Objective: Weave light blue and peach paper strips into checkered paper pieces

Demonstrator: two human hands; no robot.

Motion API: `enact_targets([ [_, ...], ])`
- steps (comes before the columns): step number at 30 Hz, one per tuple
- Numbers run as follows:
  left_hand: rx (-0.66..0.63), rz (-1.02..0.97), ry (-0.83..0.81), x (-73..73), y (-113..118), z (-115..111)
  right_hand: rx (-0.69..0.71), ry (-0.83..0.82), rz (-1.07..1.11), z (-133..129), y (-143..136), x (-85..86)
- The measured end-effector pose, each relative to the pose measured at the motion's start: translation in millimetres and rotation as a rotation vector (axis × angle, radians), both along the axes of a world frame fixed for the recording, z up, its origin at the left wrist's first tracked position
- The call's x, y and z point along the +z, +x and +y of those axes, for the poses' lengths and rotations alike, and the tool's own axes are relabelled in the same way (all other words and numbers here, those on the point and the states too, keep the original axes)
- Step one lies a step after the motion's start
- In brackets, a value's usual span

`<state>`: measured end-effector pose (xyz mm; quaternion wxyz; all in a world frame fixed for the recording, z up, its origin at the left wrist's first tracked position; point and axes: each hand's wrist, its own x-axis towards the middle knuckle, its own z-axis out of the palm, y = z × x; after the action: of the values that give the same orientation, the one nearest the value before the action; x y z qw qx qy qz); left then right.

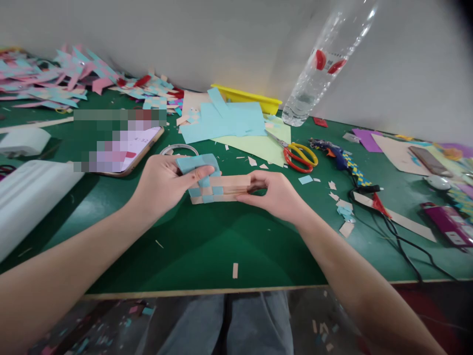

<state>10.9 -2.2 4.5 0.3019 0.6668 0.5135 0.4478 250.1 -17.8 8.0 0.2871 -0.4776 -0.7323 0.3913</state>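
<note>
Between my two hands is a small piece of woven paper strips [207, 191], light blue and pale peach in a checked pattern. My left hand [164, 180] is closed on its left end, the thumb pressed over a wide blue strip that stands up at the top. Loose peach strip ends stretch out to the right, where my right hand [271, 195] pinches them between thumb and fingers. The weave is held just above the green table [207, 246]. Part of its left side is hidden behind my left fingers.
Behind lie light blue paper sheets [232, 121], a yellow tray [251, 98] and a tilted plastic bottle [318, 74]. Scissors [301, 155] and paper scraps are to the right, near a black cable [397, 236]. A phone [129, 153] and a white roll [33, 197] are at left.
</note>
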Motion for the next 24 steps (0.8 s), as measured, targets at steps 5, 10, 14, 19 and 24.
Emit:
enact_targets([
  [5,0.007,0.033,0.051,-1.2,-1.4,2.4,-0.032,0.015,-0.001,2.6,2.7,-0.9],
  [10,0.022,0.084,0.065,-2.1,-2.2,3.4,-0.033,0.000,-0.023,3.3,4.6,-0.3],
  [14,0.032,0.094,0.024,-0.6,-1.9,2.1,-0.018,0.001,-0.058,4.3,5.9,-0.3],
  [19,0.028,0.115,-0.035,1.4,-1.3,0.8,-0.020,0.012,-0.080,5.8,6.6,-2.0],
  [24,0.035,0.120,-0.025,0.7,-1.2,1.5,-0.025,0.019,-0.077,7.2,7.6,-4.0],
])
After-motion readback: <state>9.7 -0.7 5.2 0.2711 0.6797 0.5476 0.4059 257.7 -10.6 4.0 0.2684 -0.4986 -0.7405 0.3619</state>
